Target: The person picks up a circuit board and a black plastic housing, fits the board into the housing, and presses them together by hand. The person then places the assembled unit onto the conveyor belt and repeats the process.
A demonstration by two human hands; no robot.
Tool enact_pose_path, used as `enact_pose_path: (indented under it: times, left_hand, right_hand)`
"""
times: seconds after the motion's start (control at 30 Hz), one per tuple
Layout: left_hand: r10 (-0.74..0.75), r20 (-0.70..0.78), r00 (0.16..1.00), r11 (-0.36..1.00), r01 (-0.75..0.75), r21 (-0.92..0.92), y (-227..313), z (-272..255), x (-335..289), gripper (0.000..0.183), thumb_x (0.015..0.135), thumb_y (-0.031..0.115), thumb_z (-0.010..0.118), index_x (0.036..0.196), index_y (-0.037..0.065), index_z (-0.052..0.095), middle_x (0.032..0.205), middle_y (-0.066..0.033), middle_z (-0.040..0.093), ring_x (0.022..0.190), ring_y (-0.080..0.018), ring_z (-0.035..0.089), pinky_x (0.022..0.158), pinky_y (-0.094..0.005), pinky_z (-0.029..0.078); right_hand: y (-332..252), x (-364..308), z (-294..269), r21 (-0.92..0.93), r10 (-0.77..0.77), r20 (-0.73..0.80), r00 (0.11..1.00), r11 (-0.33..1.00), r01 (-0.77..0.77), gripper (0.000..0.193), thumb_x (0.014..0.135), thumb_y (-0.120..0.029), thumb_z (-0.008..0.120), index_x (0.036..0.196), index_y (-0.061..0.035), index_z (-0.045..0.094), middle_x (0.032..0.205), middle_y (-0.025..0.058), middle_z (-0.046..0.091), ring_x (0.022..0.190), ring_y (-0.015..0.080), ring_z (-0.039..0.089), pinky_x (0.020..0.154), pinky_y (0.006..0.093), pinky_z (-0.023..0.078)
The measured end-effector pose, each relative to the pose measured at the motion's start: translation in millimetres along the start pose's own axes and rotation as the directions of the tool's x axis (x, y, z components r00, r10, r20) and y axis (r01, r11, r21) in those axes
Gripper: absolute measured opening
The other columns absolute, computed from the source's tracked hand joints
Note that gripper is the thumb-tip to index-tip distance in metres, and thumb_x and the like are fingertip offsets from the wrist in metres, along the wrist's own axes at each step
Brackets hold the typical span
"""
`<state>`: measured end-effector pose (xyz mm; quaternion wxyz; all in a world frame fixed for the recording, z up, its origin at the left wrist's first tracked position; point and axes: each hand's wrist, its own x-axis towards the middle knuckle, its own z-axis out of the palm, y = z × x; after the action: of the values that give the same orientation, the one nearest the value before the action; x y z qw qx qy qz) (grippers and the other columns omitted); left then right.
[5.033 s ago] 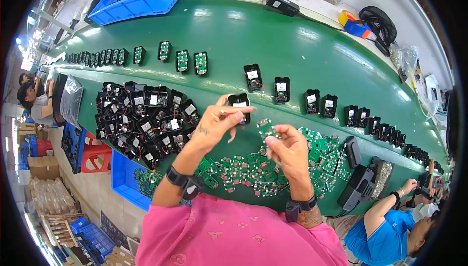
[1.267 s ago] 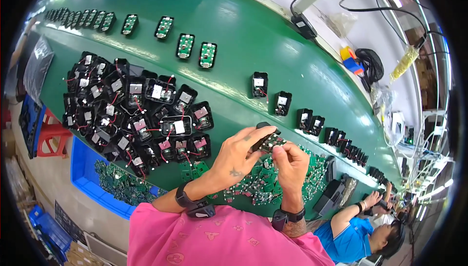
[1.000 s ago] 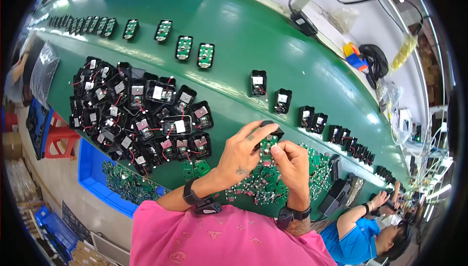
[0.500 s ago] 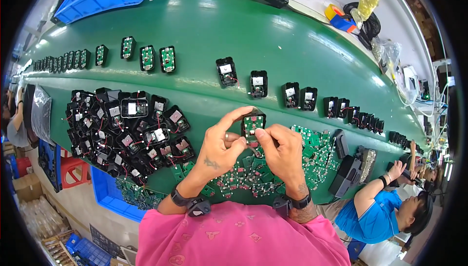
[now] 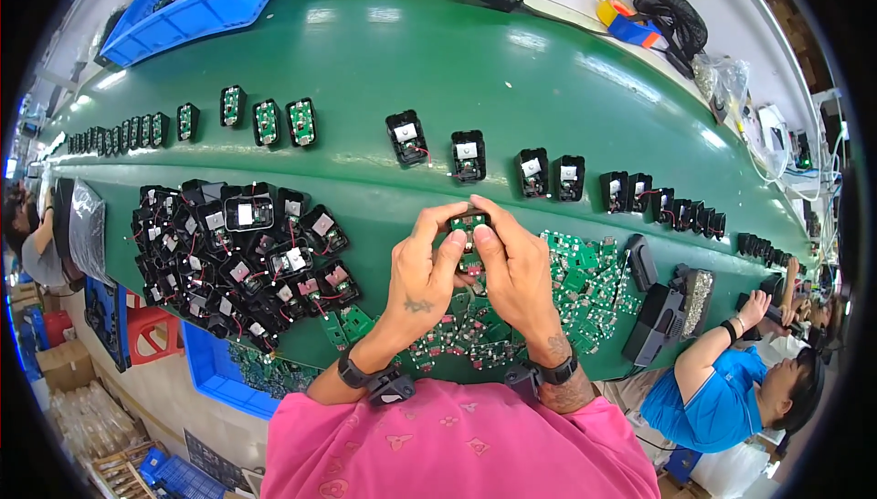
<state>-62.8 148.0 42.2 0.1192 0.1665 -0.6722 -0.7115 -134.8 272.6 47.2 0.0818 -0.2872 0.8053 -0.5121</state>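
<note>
Snug grip: left hand [image 5: 420,275] and right hand [image 5: 519,275] clasp one case [image 5: 470,223]; board-topped cases [image 5: 301,122] line the surface's [image 5: 365,51] left, uncovered cases [image 5: 469,155] its right.

My left hand [image 5: 418,270] and right hand [image 5: 521,270] grip a flat green circuit board [image 5: 470,222] dotted with shiny metal parts. Below, the smooth green tabletop [image 5: 393,51] is glossy, throwing back white glare. The ribbed blue bin [image 5: 192,26] at upper left is plastic; the heaped black plastic cases [image 5: 260,266] left of centre look duller. Crinkled, shiny plastic makes up the grey bag [image 5: 89,234] at far left. My pink shirt [image 5: 457,453] is matt cloth.
</note>
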Motion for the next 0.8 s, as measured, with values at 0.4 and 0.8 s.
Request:
enact_pose_path:
  times: [0.4, 0.8]
  left_hand:
    - [0.049, -0.189, 0.981, 0.999, -0.049, 0.003, -9.4, -1.1, 1.9, 0.027, 0.102, 0.013, 0.053, 0.125, -0.001, 0.056, 0.108, -0.0150, 0.070, 0.084, -0.0151, 0.068, 0.059, -0.0277, 0.059]
    - [0.013, -0.085, 0.996, 0.998, -0.019, -0.065, -0.3, -1.0, 6.6, 0.029, 0.101, 0.009, 0.052, 0.128, 0.001, 0.055, 0.107, -0.0183, 0.069, 0.081, -0.0197, 0.070, 0.061, -0.0315, 0.058]
  right_hand:
    - [5.8, 6.5, 23.7, 0.214, 0.043, 0.043, 0.998, 0.976, -0.051, 0.033, 0.103, -0.017, 0.050, 0.132, -0.0028, 0.055, 0.117, 0.0211, 0.064, 0.096, 0.0358, 0.065, 0.082, 0.0405, 0.052]
    - [0.4, 7.7, 15.4, 0.281, 0.121, 0.007, 0.993, 0.952, -0.118, 0.033, 0.104, -0.019, 0.050, 0.134, -0.0050, 0.057, 0.103, 0.0139, 0.067, 0.077, 0.0174, 0.064, 0.065, 0.0302, 0.053]
